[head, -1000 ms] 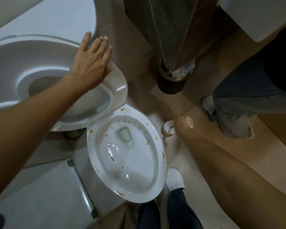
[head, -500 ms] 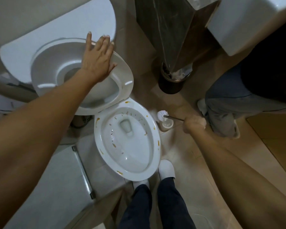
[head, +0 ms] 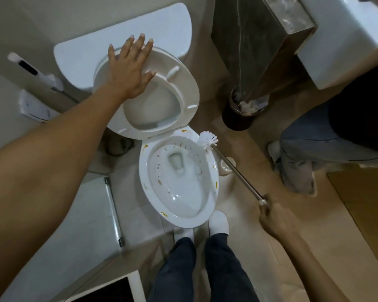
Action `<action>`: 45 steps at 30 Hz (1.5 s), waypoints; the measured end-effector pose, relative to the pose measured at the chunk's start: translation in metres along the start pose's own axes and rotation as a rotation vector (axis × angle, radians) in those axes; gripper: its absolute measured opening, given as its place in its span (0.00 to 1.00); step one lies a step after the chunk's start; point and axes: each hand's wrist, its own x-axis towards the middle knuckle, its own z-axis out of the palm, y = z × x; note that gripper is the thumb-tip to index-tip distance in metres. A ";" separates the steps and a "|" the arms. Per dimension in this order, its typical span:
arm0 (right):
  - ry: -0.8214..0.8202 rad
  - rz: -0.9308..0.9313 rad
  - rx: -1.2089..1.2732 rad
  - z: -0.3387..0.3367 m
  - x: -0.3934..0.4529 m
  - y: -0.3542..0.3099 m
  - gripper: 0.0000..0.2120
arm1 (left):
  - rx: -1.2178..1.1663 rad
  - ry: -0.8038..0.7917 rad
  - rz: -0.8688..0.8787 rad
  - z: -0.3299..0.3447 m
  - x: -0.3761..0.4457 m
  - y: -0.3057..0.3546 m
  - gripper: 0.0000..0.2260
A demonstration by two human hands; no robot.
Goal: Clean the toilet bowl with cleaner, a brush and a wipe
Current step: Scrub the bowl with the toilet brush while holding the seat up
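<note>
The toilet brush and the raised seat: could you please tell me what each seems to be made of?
The toilet brush has a white head of stiff, probably plastic bristles and a thin, shiny grey shaft that looks like brushed metal. The raised seat looks like glossy white moulded plastic, with small bumper pads on its underside; that is not certain.

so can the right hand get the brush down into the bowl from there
Probably yes. The right hand grips the brush by its handle end, and the head is already over the bowl rim. The left hand holds the seat up, so nothing blocks the way.
</note>
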 end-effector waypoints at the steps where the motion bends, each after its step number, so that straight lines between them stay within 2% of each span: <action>1: -0.015 -0.016 -0.009 0.005 -0.001 -0.003 0.12 | -0.005 -0.004 0.002 -0.001 -0.001 0.000 0.30; 7: -0.166 -0.104 -0.067 0.033 0.010 -0.038 0.11 | -0.006 -0.021 0.014 -0.001 -0.003 0.000 0.32; 9: -0.264 -0.140 -0.076 0.046 0.018 -0.052 0.10 | -0.022 -0.018 0.045 -0.001 -0.004 -0.004 0.33; 11: -0.401 -0.090 -0.004 0.063 0.026 -0.068 0.08 | -0.042 0.005 0.075 0.002 -0.007 -0.010 0.33; 13: -0.468 -0.091 0.012 0.081 0.033 -0.085 0.06 | -0.058 0.040 0.066 0.005 -0.013 -0.017 0.34; 21: -0.426 -0.277 -0.126 0.138 0.062 -0.135 0.20 | -0.105 0.146 -0.017 0.022 -0.019 -0.022 0.37; 25: -0.389 -0.321 -0.176 0.154 0.069 -0.146 0.21 | -0.085 0.177 -0.027 0.026 -0.017 -0.019 0.38; 30: -0.437 -0.286 -0.096 0.173 0.070 -0.150 0.18 | -0.069 0.178 -0.029 0.030 -0.015 -0.020 0.39; 37: -0.494 -0.329 -0.029 0.184 0.057 -0.118 0.18 | -0.065 0.190 -0.031 0.033 -0.014 -0.021 0.38; 45: -0.417 -0.340 -0.053 0.180 0.088 -0.142 0.19 | -0.065 0.165 -0.039 0.028 -0.013 -0.019 0.39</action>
